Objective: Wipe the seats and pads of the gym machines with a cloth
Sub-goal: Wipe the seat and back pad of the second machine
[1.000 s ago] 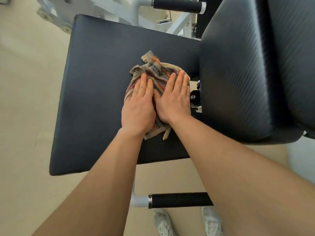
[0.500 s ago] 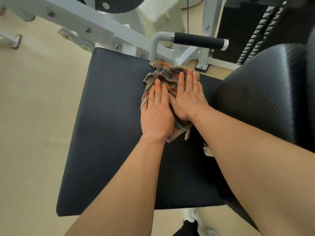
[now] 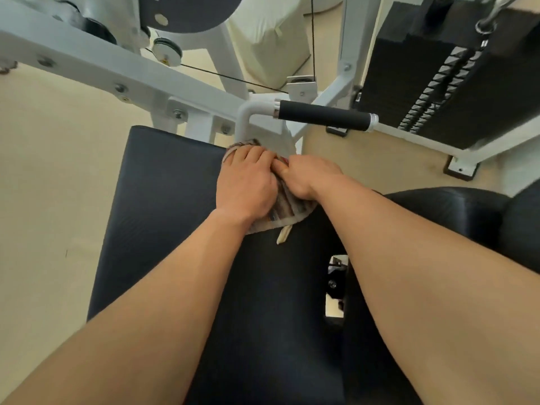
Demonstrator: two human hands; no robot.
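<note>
A black padded seat [image 3: 163, 217] of a gym machine fills the middle of the head view. A striped multicoloured cloth [image 3: 285, 209] lies at the seat's far edge, mostly hidden under my hands. My left hand [image 3: 248, 185] presses on the cloth with its fingers curled over the seat's far edge. Beside it, touching, my right hand [image 3: 309, 176] also bears down on the cloth with bent fingers. A black back pad [image 3: 455, 217] rises to the right of the seat.
A white handle with a black grip [image 3: 321, 115] juts out just beyond the hands. The white machine frame [image 3: 96, 68] crosses the top left, and a black weight stack [image 3: 438, 71] stands at the top right. Beige floor [image 3: 43, 200] lies to the left.
Both hands have pushed the cloth away from me across the seat to its far edge, and the flat fingers have curled. The view has tilted forward.
</note>
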